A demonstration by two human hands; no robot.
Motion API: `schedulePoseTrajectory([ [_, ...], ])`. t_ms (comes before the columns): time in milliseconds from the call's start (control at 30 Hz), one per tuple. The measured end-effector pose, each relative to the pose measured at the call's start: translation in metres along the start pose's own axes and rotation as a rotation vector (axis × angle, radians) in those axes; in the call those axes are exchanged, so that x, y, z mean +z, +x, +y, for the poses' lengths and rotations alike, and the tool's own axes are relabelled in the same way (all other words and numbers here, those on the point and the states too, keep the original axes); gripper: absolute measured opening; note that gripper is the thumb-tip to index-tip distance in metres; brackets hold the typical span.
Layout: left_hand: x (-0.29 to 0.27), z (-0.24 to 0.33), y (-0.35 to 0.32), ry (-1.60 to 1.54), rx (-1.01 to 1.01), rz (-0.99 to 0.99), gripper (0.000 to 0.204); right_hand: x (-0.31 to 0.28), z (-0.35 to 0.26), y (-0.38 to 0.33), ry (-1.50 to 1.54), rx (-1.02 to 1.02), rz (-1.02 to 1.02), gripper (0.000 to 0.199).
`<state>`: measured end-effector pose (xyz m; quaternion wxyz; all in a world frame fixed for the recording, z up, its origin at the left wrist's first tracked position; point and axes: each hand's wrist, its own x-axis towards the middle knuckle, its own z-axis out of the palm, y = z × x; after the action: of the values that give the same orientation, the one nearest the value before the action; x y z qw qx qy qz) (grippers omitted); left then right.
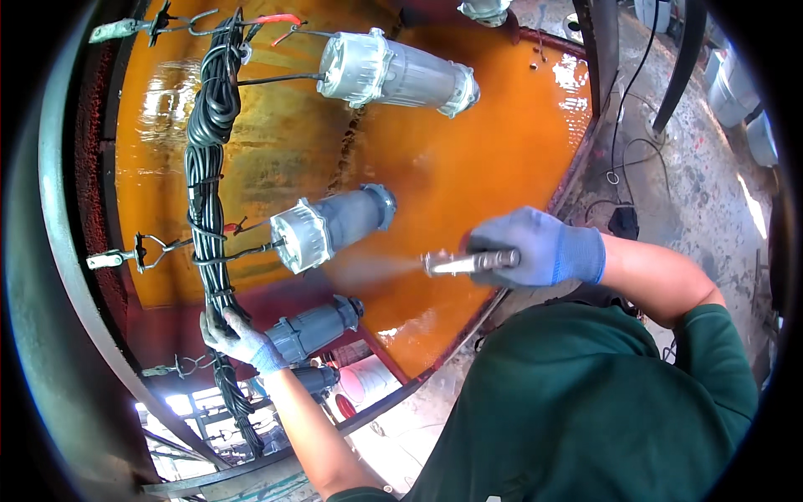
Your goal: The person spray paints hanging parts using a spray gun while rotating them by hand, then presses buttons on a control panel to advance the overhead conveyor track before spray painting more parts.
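Head view: spraying in hand, judging by the mist leaving the nozzle. Right hand [539,248], in a blue glove, closed around a metal spray gun [468,263], nozzle aimed left at the grey cylindrical housing [330,226] hanging in the middle of the row. Fine mist [368,269] drifting just below that housing's ribbed end. Left hand [238,336], in a grey glove, closed on the black cable bundle [209,167] low down, just beside a darker grey housing [314,328]. Another pale housing [393,74] hung higher up, well apart from the nozzle. Behind everything, a wet orange-stained backing panel [493,159], curved by the lens. Wire hooks [138,251] holding the bundle at the left. Green sleeve [585,402] filling the lower right.

Probably mid-coat on the middle housing. Next move likely calls for a steady sweep of the nozzle along the body, with the bundle kept from swinging and the hand on the cable out of the mist.
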<state>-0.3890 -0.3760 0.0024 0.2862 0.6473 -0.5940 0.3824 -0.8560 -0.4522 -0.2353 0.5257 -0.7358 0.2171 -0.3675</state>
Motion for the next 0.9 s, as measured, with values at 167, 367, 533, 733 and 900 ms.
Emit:
schedulePoseTrajectory([
  [167,-0.005,-0.006,0.005,0.111,0.124,-0.024,0.045,-0.002,0.002,-0.001,0.169,0.058,0.324,0.021],
  [367,-0.008,-0.009,0.002,-0.014,0.091,0.031,0.042,0.008,0.008,-0.010,0.050,-0.020,0.251,0.020],
  [533,-0.013,-0.029,0.002,0.094,0.131,-0.023,0.044,0.006,0.014,-0.011,0.098,0.060,-0.008,0.021],
  [733,-0.004,-0.021,0.002,-0.048,-0.003,-0.026,0.049,0.018,0.028,-0.007,0.165,0.104,0.214,0.021],
  [900,-0.009,-0.043,0.005,0.066,0.121,-0.019,0.051,0.019,0.029,-0.007,0.033,0.057,-0.078,0.020],
])
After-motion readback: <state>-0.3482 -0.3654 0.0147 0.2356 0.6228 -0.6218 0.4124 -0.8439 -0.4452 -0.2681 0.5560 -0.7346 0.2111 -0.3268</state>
